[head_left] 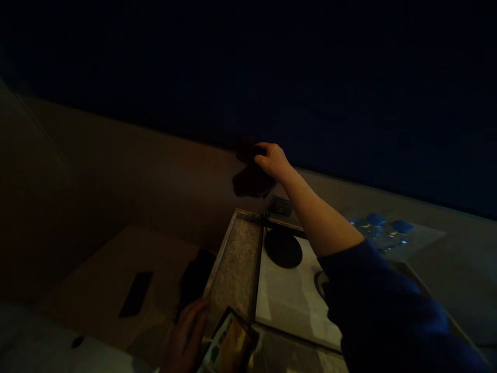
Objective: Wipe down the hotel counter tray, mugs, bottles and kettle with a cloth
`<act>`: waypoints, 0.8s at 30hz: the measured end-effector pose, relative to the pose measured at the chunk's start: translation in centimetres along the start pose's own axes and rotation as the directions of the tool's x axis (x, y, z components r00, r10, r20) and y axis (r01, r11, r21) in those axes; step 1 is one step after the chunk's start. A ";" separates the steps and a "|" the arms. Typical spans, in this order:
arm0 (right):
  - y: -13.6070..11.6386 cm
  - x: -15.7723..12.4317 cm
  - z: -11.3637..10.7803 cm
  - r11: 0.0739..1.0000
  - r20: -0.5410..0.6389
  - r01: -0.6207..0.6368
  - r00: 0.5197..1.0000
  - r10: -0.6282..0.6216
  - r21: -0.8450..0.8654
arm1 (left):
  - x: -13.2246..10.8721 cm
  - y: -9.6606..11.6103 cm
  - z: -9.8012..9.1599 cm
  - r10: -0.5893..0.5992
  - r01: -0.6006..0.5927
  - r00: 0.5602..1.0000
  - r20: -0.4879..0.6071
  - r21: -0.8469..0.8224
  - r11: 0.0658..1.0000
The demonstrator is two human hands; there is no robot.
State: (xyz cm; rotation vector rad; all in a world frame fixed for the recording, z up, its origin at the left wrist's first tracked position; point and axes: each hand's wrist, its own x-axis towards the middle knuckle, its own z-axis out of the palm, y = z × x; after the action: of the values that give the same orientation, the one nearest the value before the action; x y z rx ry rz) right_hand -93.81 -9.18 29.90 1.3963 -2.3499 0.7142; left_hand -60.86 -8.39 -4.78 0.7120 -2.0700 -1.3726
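In the dim head view, my right hand (271,159) reaches up to the dark edge above the wall, its thumb and fingers curled together. What it grips, if anything, is too dark to make out. A dark reddish shape, perhaps a shadow, lies on the wall just below and left of it. My left hand (188,331) is low in the view at the edge of a speckled countertop (236,259), its fingers bent. Right beside it a small packet or box (229,344) with a printed picture stands; whether the hand touches it is unclear.
A white stove top (285,295) with a round black burner (283,248) lies right of the countertop. A wall socket (281,205) is behind it. Farther right are blue shiny shapes (376,219). A dark flat rectangle (136,293) lies at the left.
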 end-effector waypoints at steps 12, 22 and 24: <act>0.8 -14.2 16.2 0.911 0.563 -0.260 0.721 0.404 -0.320 | 0.1 3.0 0.4 -0.021 0.021 1.000 -0.004 -0.019 1.000; -2.9 -24.0 10.1 0.986 0.694 -0.143 0.719 0.047 0.082 | 1.1 3.6 0.0 -0.152 0.153 0.988 0.011 -0.071 0.986; -2.4 -26.8 6.3 0.972 0.593 -0.137 0.805 -0.004 0.192 | 1.1 3.0 -0.4 -0.175 0.176 0.984 0.031 -0.037 0.984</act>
State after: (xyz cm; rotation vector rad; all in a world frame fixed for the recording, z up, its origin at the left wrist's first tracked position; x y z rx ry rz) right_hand -79.07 5.70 11.80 1.8621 -2.8721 0.6463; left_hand -61.78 -8.41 -1.66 0.8805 -2.0358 -1.5228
